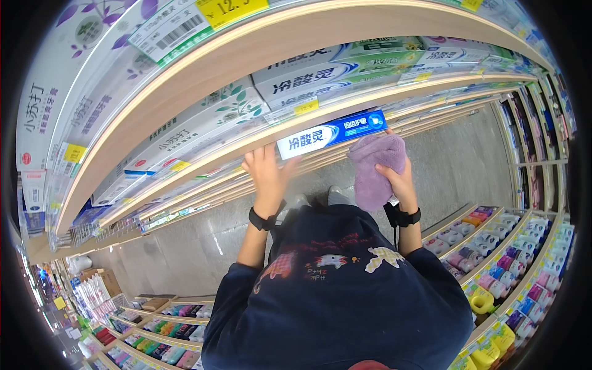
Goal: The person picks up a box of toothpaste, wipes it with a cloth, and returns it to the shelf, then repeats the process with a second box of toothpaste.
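Observation:
In my right hand (399, 182) is a fluffy purple cloth (373, 166), with the thumb pressed over it and a fingertip at the right end of a toothpaste box (333, 134). The blue and white box lies lengthwise in front of the shelf edge, printed side facing me. My left hand (266, 176) is at the box's left end, its fingers spread and reaching up to the wooden shelf edge (228, 148); its thumb is blurred by motion. Each wrist wears a black band.
More toothpaste boxes (314, 77) fill the shelves ahead, with yellow price tags (306, 106) along the edges. Behind me, racks of bottles (502, 265) stand on the right and other shelves of goods (166, 336) on the left. Grey floor (179, 262) shows between.

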Motion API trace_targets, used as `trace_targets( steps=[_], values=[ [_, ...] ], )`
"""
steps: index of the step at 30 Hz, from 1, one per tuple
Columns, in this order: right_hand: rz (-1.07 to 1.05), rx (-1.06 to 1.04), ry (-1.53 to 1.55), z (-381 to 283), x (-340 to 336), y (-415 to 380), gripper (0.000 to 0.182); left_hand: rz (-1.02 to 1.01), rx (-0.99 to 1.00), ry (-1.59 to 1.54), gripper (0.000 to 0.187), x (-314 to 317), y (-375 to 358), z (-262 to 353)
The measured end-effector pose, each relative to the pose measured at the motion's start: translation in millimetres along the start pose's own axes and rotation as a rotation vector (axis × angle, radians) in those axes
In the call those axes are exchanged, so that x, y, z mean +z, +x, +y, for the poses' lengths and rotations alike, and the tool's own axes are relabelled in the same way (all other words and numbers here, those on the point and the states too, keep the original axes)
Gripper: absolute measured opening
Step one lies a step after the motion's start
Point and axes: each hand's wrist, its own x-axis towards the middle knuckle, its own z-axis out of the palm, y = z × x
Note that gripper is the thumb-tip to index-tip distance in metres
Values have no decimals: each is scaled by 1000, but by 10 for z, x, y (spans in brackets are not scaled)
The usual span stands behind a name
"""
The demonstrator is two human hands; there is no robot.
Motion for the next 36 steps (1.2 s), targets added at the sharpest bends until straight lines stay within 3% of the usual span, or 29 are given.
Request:
trace_targets(
  steps=[4, 17, 26, 29, 31, 36],
  values=[
    [-5, -21, -31, 3, 36, 31, 75, 47, 118, 98, 67, 62, 18, -133],
    [0, -15, -83, -9, 69, 179, 74, 39, 160, 78, 74, 96, 109, -150],
    [29, -19, 87, 107, 84, 242, 69, -22, 207, 246, 61, 87, 183, -109],
    [2, 52, 134, 196, 9, 280, 66, -111, 137, 207, 61, 95, 201, -68],
    [11, 45, 149, 208, 19, 281, 66, -188, 188, 236, 56, 136, 220, 8],
    [24, 24, 229, 189, 105, 263, 66, -140, 365, 234, 52, 455, 261, 162]
  ],
)
